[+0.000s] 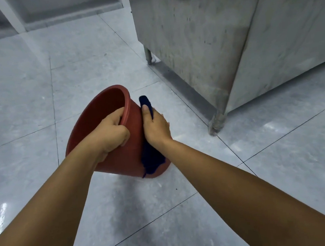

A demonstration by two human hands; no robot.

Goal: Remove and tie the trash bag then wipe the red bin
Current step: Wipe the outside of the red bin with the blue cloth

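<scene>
Gripping rim of one red bin [119, 163]: left hand [110, 132]; right hand [156, 125] flat, pressing one blue cloth [151, 160].

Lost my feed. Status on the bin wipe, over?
Left hand grips red bin rim, bin tilted. Right hand presses dark blue cloth on outer wall. Nothing blocking.

The scene is lit evenly by cool, rather dim light from above. Bright glare patches are seen on the glossy floor [281, 150], mostly near the left and right edges. A soft, dark shadow is cast on the tiles under the red bin [119, 159]. Straight lines are bent by the wide lens, as at the steel cabinet [209, 37]. The near forearms [47, 215] are rendered slightly soft.
</scene>
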